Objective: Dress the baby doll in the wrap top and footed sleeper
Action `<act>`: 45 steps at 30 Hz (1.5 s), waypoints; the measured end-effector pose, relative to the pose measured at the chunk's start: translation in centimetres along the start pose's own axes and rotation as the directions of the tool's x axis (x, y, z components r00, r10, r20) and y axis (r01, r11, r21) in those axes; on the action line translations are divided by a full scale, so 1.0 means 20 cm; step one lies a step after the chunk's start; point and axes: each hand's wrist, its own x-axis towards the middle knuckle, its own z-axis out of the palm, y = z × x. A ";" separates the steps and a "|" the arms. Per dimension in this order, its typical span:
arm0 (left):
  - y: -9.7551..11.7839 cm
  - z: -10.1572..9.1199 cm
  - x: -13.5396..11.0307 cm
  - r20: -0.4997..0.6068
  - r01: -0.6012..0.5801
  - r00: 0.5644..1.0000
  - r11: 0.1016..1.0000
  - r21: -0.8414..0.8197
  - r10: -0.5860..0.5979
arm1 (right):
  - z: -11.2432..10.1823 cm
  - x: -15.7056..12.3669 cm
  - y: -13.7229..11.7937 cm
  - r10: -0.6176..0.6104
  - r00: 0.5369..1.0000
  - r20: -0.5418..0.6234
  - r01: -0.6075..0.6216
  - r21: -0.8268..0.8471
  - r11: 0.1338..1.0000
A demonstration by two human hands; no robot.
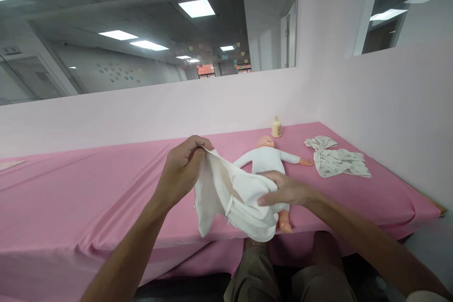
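Note:
A soft white baby garment [247, 193] hangs in loose folds between my two hands, over the front of the table. My left hand [186, 165] pinches its upper left corner between thumb and fingers. On the other side, my right hand [288, 189] grips the bunched right part, thumb on top and the other fingers partly hidden by the cloth. Behind it a baby doll [268, 156] in a white long-sleeved suit lies on its back, arms spread. The garment and my right hand cover part of its body; a bare foot [285, 222] shows below.
A pink cloth [123, 198] covers the long table. A cream pump bottle [276, 128] stands near the wall beyond the doll's head. Patterned baby clothes [339, 163] lie spread at the right. My knees [255, 264] are at the table's front edge.

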 end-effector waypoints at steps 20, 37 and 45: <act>-0.18 0.01 0.18 -0.102 -0.067 0.991 0.976 0.209 0.090 | -0.29 0.08 -0.01 0.040 0.923 -0.383 -0.071 -0.068 0.995; -0.32 -0.03 0.26 0.067 0.059 0.995 0.966 0.250 -0.078 | -0.39 0.03 -0.06 -0.142 0.819 -0.555 -0.128 -0.419 0.899; -0.43 0.22 0.03 0.829 0.155 0.542 0.986 0.063 -0.138 | -0.31 0.01 0.01 0.197 0.920 -0.339 -0.263 -0.160 0.951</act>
